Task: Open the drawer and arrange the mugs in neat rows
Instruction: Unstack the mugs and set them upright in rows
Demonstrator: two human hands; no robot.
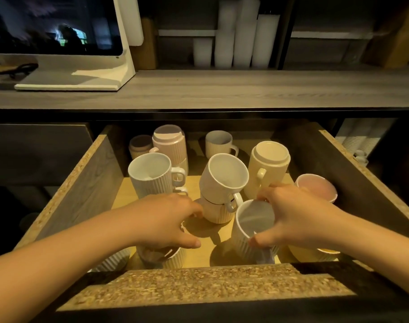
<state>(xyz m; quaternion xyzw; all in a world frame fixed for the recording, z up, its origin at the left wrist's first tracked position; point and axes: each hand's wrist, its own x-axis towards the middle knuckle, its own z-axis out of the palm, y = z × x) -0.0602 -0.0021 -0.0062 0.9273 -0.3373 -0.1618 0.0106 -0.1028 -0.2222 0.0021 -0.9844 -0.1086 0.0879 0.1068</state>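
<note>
Drawer front (208, 283) pulled out, drawer open. Left of the centre stack (222, 183), left hand (166, 220) claws over the rim of a brown-lined mug (175, 257). Right of the stack, right hand (299, 215) pinches a white ribbed mug (252, 227) by its rim. Risk: the stack's top mug leans, so a knock from either held mug could tip it. The rest sit unsorted: upturned cream mug (268, 166) behind-right of the stack, pink stack (169, 145) behind-left.

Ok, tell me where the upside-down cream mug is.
In the head view the upside-down cream mug stands right of centre in the open drawer, just beyond the right hand, between the tilted white mug and the pink mug.
</note>
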